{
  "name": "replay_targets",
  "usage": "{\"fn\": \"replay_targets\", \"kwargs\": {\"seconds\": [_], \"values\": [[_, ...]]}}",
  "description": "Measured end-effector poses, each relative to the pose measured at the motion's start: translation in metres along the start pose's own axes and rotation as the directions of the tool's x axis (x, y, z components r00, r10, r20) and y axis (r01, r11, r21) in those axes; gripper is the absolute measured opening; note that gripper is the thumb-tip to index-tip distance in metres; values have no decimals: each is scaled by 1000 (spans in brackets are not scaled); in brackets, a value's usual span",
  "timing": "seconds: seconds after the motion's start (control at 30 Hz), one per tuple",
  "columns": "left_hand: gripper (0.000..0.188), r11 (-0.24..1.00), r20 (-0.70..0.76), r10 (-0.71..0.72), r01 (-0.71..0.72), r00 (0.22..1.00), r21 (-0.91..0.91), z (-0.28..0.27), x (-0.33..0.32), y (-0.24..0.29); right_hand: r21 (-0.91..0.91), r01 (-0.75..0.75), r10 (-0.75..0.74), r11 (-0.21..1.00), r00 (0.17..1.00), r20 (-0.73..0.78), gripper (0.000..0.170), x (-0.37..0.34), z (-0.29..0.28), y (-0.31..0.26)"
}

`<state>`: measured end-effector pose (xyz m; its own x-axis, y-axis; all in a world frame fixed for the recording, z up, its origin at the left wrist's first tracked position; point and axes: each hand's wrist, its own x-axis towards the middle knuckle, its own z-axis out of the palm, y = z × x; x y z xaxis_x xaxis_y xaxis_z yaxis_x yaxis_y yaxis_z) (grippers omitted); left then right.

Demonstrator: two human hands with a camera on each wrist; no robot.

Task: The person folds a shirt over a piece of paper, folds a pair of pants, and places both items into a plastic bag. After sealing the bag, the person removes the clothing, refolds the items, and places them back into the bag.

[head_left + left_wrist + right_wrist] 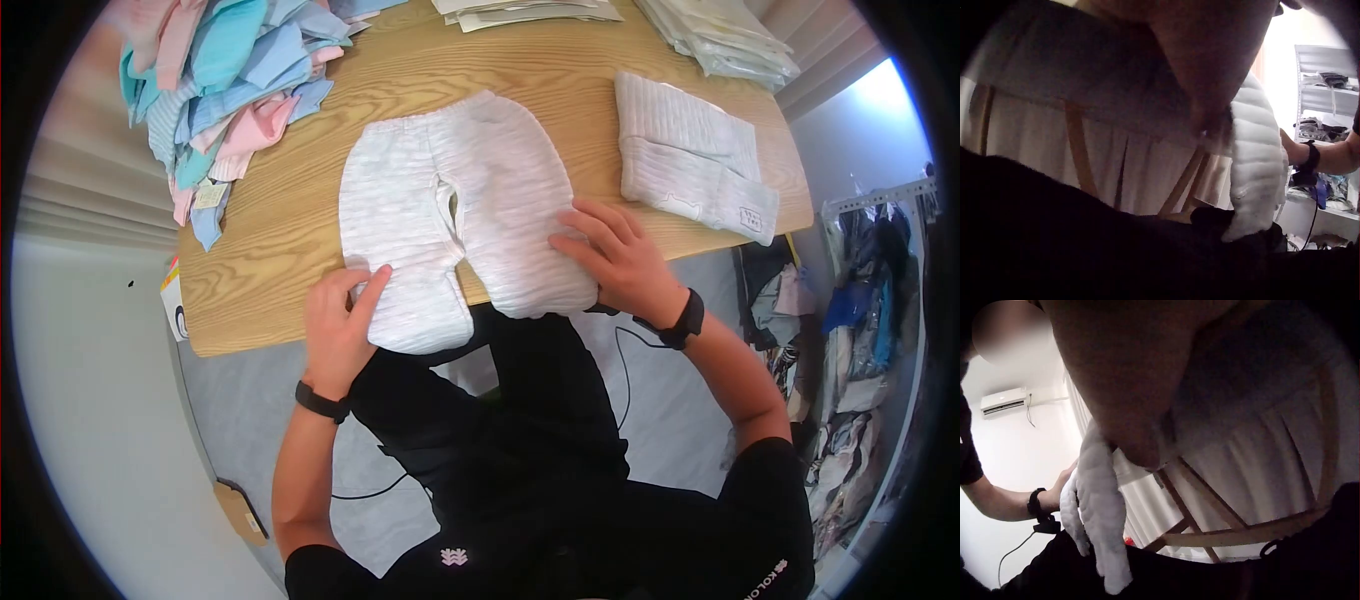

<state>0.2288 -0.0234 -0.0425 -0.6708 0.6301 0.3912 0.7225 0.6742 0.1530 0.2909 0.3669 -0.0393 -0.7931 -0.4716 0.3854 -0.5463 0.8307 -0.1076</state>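
Observation:
A pair of small pale grey ribbed trousers (405,200) lies spread on the wooden table, waistband away from me, with a slit at the crotch. Both leg ends hang past the table's near edge. My left hand (338,325) holds the outer side of the left leg near its end, thumb on top. At the other leg, my right hand (628,265) grips the outer edge, its fingers spread over the cloth and its thumb hidden. From below, the left wrist view shows one hanging trouser leg (1257,162); the right wrist view shows bunched leg cloth (1102,500).
A folded garment of similar ribbed cloth (690,165) lies on the right of the table (290,230). Pink, blue and teal clothes (240,85) are heaped at the far left. Flat packs (715,35) lie along the far edge. A clothes rack (870,300) stands at the right.

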Motion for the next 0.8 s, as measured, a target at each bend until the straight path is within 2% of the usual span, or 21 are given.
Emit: {"fn": "replay_targets", "kwargs": {"seconds": [0.03,0.13,0.33,0.53,0.67,0.8], "values": [[56,1000,-24,9,-9,1000,0,1,1,2,-3,5,-5,1000,1000,-25,65,4,-1,-2],[50,997,-58,70,-69,996,30,2,10,1,-8,-32,32,999,999,35,66,8,-1,-5],[39,999,-176,-30,33,984,19,12,7,11,55,-122,120,991,992,36,66,15,-8,-13],[35,980,-288,-124,162,949,111,23,8,28,33,-180,179,983,984,23,62,16,-4,-16],[31,961,-313,-173,229,934,155,30,3,33,82,-230,230,970,973,5,61,18,-8,-20],[31,959,-323,-178,237,930,156,32,3,33,76,-255,256,964,967,-5,60,19,-8,-20]]}}
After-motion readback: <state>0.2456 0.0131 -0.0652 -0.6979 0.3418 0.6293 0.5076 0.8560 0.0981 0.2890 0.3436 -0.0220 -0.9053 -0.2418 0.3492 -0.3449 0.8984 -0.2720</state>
